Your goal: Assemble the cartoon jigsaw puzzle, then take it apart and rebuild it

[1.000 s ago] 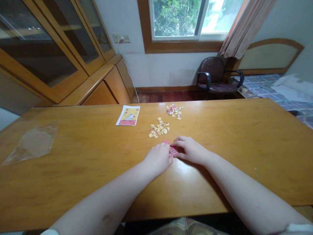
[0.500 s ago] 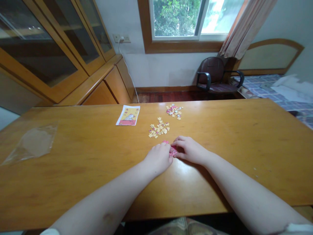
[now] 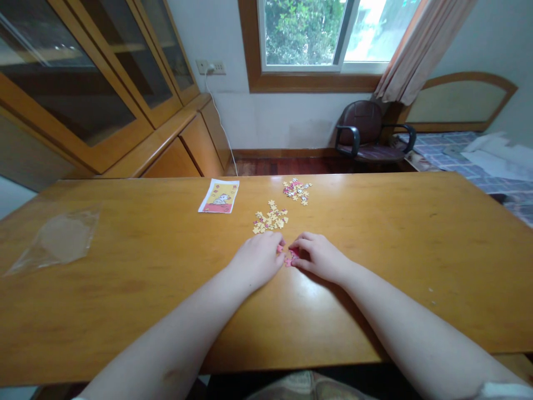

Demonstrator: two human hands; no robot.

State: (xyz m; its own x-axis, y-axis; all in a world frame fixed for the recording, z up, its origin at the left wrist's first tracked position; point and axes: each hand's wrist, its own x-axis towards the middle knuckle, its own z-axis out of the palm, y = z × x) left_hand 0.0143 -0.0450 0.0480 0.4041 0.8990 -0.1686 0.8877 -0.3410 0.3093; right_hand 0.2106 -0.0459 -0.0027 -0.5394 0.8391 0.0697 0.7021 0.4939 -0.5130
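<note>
Pink jigsaw pieces [image 3: 288,261] lie on the table between my two hands. My left hand [image 3: 261,256] is closed around a small pink piece [image 3: 280,249], which pokes out at its fingertips. My right hand [image 3: 317,254] has its thumb and fingers closed on the pink pieces from the right, and its palm hides part of them. A narrow gap separates the two hands. Just beyond them lies a loose pile of mostly yellow jigsaw pieces [image 3: 270,218]. Farther back is a second pile of mixed pink, white and yellow pieces [image 3: 296,190].
A picture card [image 3: 219,196] with a white animal on yellow and pink lies at the table's back left. A clear plastic bag [image 3: 62,239] rests at the far left of the wooden table [image 3: 166,244]. Beyond stand a cabinet [image 3: 166,144] and an office chair [image 3: 364,133].
My left hand has moved a little left, away from my right hand, with a pink piece at its fingers. A gap has opened between the pink pieces.
</note>
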